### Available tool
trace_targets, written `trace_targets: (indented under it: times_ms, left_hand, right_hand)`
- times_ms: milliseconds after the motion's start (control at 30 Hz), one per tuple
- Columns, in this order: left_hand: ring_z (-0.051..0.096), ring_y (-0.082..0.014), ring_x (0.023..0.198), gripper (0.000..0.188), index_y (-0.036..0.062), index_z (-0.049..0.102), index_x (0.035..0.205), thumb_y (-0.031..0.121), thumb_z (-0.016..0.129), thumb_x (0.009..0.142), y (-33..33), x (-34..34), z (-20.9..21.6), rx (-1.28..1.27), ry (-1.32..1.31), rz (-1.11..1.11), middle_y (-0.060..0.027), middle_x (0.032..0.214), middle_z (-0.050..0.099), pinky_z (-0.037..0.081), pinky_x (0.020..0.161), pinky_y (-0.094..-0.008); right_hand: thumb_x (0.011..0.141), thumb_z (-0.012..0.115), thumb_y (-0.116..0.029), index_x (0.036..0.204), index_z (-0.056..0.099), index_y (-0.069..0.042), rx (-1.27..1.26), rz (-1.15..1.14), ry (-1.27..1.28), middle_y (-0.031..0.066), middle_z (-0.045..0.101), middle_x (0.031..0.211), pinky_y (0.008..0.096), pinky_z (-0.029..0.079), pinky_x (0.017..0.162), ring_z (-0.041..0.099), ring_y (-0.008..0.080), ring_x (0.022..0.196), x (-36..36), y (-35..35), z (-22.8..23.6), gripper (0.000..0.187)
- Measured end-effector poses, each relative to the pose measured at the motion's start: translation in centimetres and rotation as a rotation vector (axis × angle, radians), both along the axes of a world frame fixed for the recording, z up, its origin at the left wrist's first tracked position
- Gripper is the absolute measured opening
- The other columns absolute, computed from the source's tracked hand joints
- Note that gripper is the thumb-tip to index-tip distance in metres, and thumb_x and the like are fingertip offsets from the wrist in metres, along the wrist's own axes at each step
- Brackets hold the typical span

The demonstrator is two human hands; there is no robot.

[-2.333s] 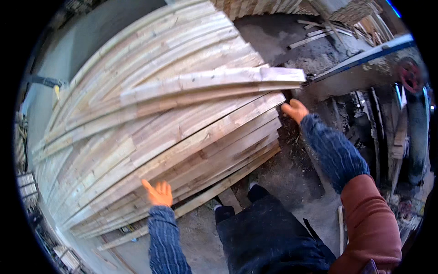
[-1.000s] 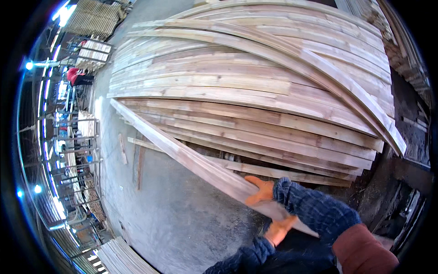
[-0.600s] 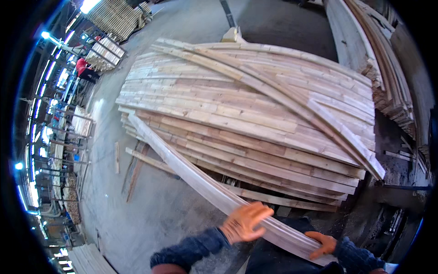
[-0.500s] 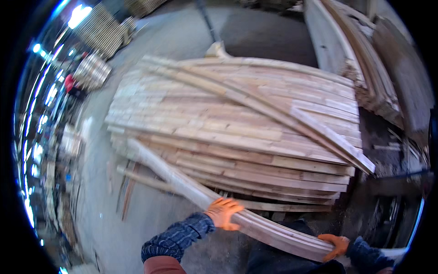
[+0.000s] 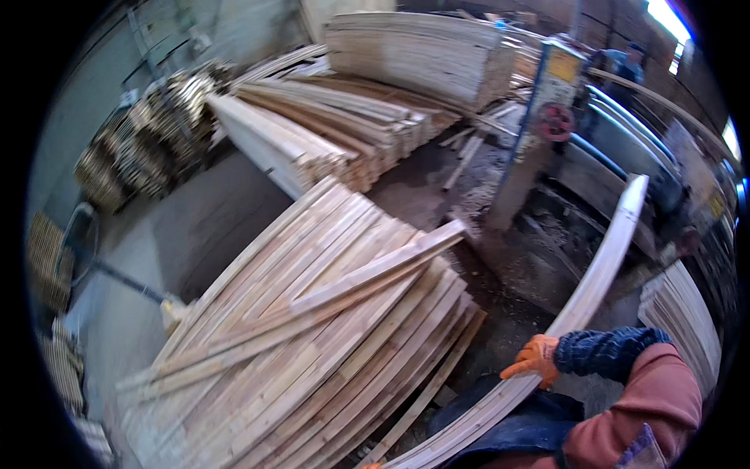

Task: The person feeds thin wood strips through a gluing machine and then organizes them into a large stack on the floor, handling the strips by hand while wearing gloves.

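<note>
Long pale wooden boards (image 5: 591, 295), lying together lengthwise, run from the lower edge up to the right and look bent by the lens. My right hand (image 5: 533, 361), in an orange glove, is closed over them near their middle. Only an orange sliver of my left hand (image 5: 372, 466) shows at the bottom edge, beside the boards' near part; its fingers are hidden. To the left is a broad stack of planks (image 5: 312, 375). Across its top, loose boards (image 5: 383, 262) lie at a slant.
Beyond the stack lies a pile of lumber (image 5: 312, 133), with a tall block of boards (image 5: 414, 55) behind it. A machine post with a red handwheel (image 5: 555, 123) stands at the right. Another person (image 5: 625, 66) is farther back. Bundled slats (image 5: 148, 141) stand at far left.
My view has swung to the right, bringing the machine and lumber piles into sight. The held boards now point up to the right, and my left hand has nearly left the picture.
</note>
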State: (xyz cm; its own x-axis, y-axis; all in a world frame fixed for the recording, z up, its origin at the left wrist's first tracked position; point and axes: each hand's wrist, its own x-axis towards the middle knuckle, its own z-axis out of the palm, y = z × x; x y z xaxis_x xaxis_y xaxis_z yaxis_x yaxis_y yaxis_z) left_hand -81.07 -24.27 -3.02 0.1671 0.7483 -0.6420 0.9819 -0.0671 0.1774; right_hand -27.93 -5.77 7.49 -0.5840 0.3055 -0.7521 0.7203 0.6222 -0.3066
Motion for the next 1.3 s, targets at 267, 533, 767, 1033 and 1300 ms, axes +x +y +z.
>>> trace_targets:
  times_ms: [267, 533, 767, 1033, 1300]
  left_hand:
    - [0.066, -0.0312, 0.096, 0.039, 0.0133, 0.070, 0.116, 0.026, 0.066, 0.079, -0.8, 4.2, 8.4, 0.735, 0.006, -0.096, -0.0089, 0.108, 0.069, 0.053, 0.090, -0.0480]
    - [0.069, -0.0293, 0.087, 0.026, 0.0160, 0.071, 0.117, 0.017, 0.060, 0.094, 4.1, 23.3, 12.2, 1.119, 0.192, -0.154, -0.0077, 0.107, 0.072, 0.057, 0.078, -0.0412]
    - [0.068, -0.0264, 0.095, 0.031, 0.0215, 0.070, 0.122, 0.027, 0.063, 0.092, 6.7, 36.2, 10.4, 0.937, -0.009, -0.207, -0.0029, 0.105, 0.072, 0.056, 0.080, -0.0413]
    - [0.063, -0.0304, 0.112, 0.072, 0.0224, 0.059, 0.141, 0.045, 0.075, 0.075, 7.4, 45.7, 4.6, 0.661, -0.256, -0.156, -0.0071, 0.116, 0.069, 0.049, 0.100, -0.0462]
    - [0.061, -0.0343, 0.119, 0.100, 0.0107, 0.050, 0.149, 0.056, 0.085, 0.067, -0.9, 32.0, 5.5, 0.851, -0.100, -0.122, -0.0145, 0.131, 0.063, 0.046, 0.107, -0.0468]
  right_hand:
    - [0.059, 0.088, -0.027, 0.164, 0.021, -0.033, 0.361, -0.058, 0.372, 0.0117, 0.063, 0.131, 0.0491, 0.043, 0.109, 0.062, 0.0325, 0.120, 7.6, -1.1, 0.9, 0.125]
    - [0.052, 0.084, -0.013, 0.157, 0.039, -0.028, 0.842, -0.343, 0.433, 0.0150, 0.047, 0.154, 0.0534, 0.025, 0.125, 0.041, 0.0334, 0.146, 24.5, -0.4, 4.1, 0.115]
    - [0.060, 0.075, -0.009, 0.160, 0.036, -0.026, 0.868, -0.393, 0.632, 0.0152, 0.047, 0.154, 0.0523, 0.031, 0.122, 0.045, 0.0342, 0.143, 26.0, -2.9, 1.5, 0.108]
    - [0.058, 0.071, -0.032, 0.155, 0.043, -0.022, 0.850, 0.015, 0.828, 0.0021, 0.063, 0.126, 0.0416, 0.047, 0.103, 0.064, 0.0232, 0.113, 24.7, -2.1, -4.7, 0.102]
    - [0.039, 0.080, -0.021, 0.157, 0.040, -0.026, 0.720, 0.105, 0.733, 0.0010, 0.063, 0.132, 0.0429, 0.049, 0.101, 0.064, 0.0235, 0.118, 32.6, 3.0, -1.0, 0.125]
